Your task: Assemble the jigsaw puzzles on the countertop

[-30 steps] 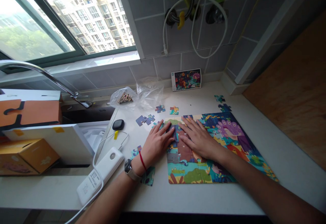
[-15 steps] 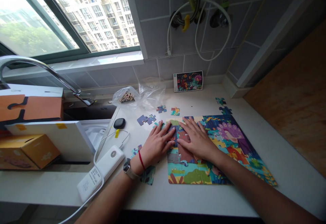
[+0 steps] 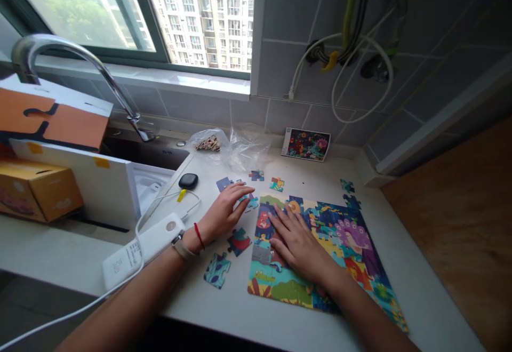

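A: How are the hands placed?
B: The right hand (image 3: 298, 242) is laid flat, fingers spread, on the joined puzzle (image 3: 340, 240). The left hand (image 3: 228, 205) is held open above a teal piece (image 3: 251, 201), fingers loosely bent; whether that piece is touched cannot be told. Nothing is seen gripped.

A: How much appears to be done?
B: Most of the picture, by the look of it; a broad sheet is already joined on the counter (image 3: 420, 266). Its middle is partly hidden by the right hand and arm.

A: And what is left?
B: Loose pieces are scattered: a red-and-teal piece (image 3: 240, 242) and a leaf-patterned piece (image 3: 216, 270) near the left wrist, others beyond the far edge. A picture card (image 3: 307, 144) is propped by the tiled wall (image 3: 296, 69).

A: What else is seen?
B: A power bank (image 3: 124, 266) is set leftward, a clear bag (image 3: 250, 152) behind. The sink (image 3: 160, 152) is partly covered by boxes, beneath a bright window (image 3: 200, 18).
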### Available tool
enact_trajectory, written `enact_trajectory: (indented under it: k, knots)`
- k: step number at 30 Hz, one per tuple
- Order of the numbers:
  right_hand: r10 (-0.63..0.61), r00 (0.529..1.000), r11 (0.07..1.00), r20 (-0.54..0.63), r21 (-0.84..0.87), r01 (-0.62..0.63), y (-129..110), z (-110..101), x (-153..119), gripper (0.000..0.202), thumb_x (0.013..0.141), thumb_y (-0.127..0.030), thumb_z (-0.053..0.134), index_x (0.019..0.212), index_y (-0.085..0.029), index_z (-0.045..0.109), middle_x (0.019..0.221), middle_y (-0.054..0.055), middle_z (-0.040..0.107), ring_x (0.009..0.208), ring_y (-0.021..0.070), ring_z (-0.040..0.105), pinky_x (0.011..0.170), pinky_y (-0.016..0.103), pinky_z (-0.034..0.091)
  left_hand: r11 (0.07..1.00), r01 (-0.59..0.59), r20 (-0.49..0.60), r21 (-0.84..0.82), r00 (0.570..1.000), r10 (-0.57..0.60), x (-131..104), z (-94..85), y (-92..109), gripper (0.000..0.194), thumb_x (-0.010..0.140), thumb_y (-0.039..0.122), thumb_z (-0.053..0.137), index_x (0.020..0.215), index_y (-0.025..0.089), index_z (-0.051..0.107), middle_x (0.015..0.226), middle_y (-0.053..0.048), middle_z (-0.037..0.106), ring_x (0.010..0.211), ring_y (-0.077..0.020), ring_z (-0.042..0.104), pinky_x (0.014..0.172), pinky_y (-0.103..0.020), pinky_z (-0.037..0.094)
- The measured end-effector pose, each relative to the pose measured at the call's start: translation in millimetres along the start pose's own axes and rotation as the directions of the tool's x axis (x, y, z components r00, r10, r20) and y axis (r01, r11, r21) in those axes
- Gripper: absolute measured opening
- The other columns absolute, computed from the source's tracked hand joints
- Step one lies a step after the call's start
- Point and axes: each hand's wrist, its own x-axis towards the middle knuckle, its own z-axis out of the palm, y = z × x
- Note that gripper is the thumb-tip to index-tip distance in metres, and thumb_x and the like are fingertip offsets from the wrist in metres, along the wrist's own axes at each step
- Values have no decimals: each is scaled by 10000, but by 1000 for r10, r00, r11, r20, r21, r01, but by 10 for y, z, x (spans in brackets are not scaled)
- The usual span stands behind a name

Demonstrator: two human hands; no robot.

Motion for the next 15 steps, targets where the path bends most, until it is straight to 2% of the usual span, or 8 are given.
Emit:
enact_trajectory:
  k: [2, 4, 7, 10, 15]
  knots:
    - [15, 997, 999, 79, -34, -12, -16, -9, -1, 605, 1078, -482, 459, 1644, -279, 390, 1755, 57, 212, 1628, 333, 165, 1293, 617, 242, 999, -39, 7, -13, 999, 39, 7, 0, -10, 293, 1069, 309, 529, 1289, 239, 710, 1259, -89, 752, 1261, -268, 660, 1165, -523, 501]
    - [26, 993, 998, 114, -54, -20, -25, -30, 2, 611, 1085, -483, 443, 1653, -272, 368, 1758, 55, 199, 1632, 324, 147, 1299, 612, 221, 998, -69, 52, -10, 996, 70, -2, -2, -25, 282, 1053, 337, 568, 1262, 242, 731, 1257, -90, 750, 1274, -273, 649, 1161, -518, 500]
    - [29, 991, 998, 134, -61, -21, -33, -61, 8, 609, 1092, -477, 424, 1661, -272, 349, 1764, 48, 175, 1640, 309, 104, 1304, 610, 198, 995, -91, 161, 36, 983, 85, -44, 2, -63, 310, 1003, 396, 664, 1275, 274, 747, 1361, -91, 705, 1386, -328, 572, 1160, -552, 490]
    - [29, 987, 998, 155, -53, -21, -31, -74, 13, 615, 1096, -483, 413, 1667, -268, 331, 1769, 46, 149, 1643, 299, 76, 1309, 602, 177, 989, -124, 239, 80, 966, 102, -95, 35, -123, 422, 912, 453, 783, 1313, 330, 740, 1482, -84, 632, 1475, -397, 474, 1178, -611, 451]
    - [11, 989, 1000, 146, -27, -7, -5, -64, 23, 623, 1091, -499, 434, 1671, -306, 312, 1770, 40, 162, 1643, 297, 90, 1305, 611, 176, 988, -132, 242, 85, 964, 108, -143, 116, -219, 580, 763, 568, 891, 1288, 359, 758, 1503, -91, 615, 1494, -436, 439, 1184, -629, 430]
